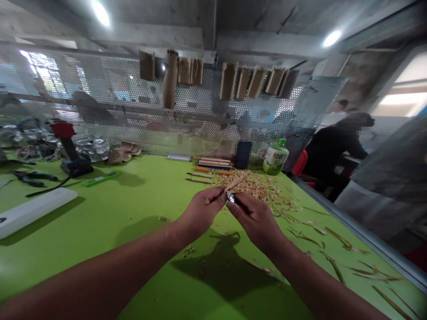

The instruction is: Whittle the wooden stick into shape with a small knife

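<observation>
Toward six o'clock, by the closed fingers of the left hand [206, 203], a slim, pale wooden stick [238, 181], pointed toward two, is clamped | five: a silver-bladed knife [231, 198] is gripped in the right hand's [255, 213] fingers | four: curled tan wood shavings [263, 186] are strewn

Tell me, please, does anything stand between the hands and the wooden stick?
For the left hand, nothing visible: it grips the wooden stick. For the right hand, only the knife it holds, its blade beside the stick; whether they touch is unclear.
</observation>
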Tool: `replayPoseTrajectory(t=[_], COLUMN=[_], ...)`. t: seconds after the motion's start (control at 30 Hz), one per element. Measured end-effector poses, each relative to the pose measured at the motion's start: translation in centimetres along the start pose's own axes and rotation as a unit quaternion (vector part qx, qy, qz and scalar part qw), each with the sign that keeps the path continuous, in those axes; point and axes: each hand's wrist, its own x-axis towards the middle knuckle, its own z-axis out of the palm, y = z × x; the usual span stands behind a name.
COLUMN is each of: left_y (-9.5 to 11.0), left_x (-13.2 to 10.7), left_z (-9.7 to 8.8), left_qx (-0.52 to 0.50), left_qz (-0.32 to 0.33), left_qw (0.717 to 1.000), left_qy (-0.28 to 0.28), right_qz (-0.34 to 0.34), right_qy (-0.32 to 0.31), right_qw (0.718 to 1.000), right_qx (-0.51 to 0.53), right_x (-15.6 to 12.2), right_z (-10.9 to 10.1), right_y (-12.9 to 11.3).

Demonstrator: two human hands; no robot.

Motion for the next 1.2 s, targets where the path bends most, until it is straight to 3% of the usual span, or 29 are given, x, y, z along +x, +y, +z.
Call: replayPoseTrajectory(t=[0.27,0.63,0.9,1.2], left_y=[-0.3,-1.0,-0.2,-0.8], left_x=[0.1,0.4,-0.1,0.0], left_z=[-0.3,-0.9,-0.9,0.0], left_qx=[0.039,0.139,0.278,0.196], left_qz=[0.008,0.097,0.071,0.037], left_qw=[0.999,0.986,0.958,0.978], left_qy=[-0.011,0.0,0.024,0.053], right_qz=[0.002,0.032,0.042,0.068], right_qy=[-0.008,-0.022,-0.001,0.014], right_qw=[1.0,0.995,0.998,0.997], right_qx=[0.014,0.092,0.054,-0.024], right_x=[0.2,0.5,0.4,0.0], right_z=[-0.2,-0.5,0.3,0.8], right_y=[0.0,-0.6,0.1,0.0])
